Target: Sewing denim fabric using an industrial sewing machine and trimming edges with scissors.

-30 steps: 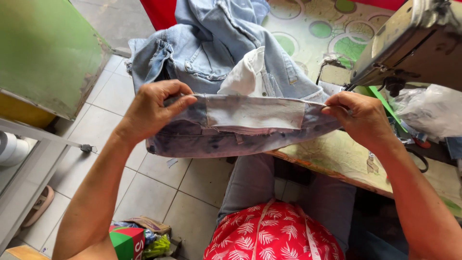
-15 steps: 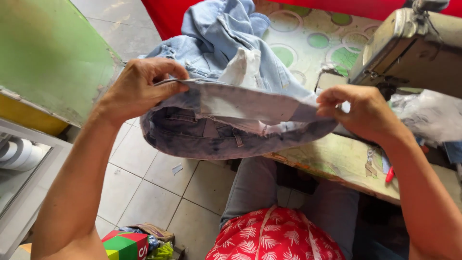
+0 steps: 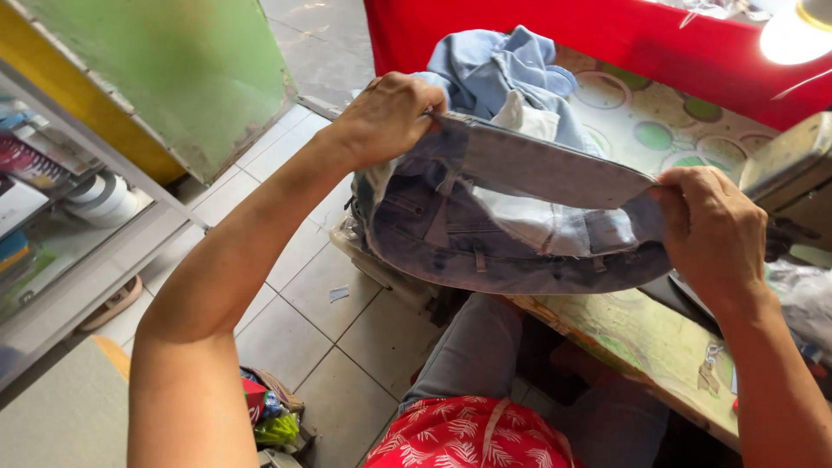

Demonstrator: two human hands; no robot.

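My left hand and right hand are both closed tight on the waistband of the jeans, stretched open between them above the bench. A sewing machine sits just beyond my right hand.

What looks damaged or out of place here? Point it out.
The jeans waistband stretched between the left hand and right hand has frayed, ragged threads along its inner edge, with white pocket lining turned out. A scrap lies on the tiled floor below.
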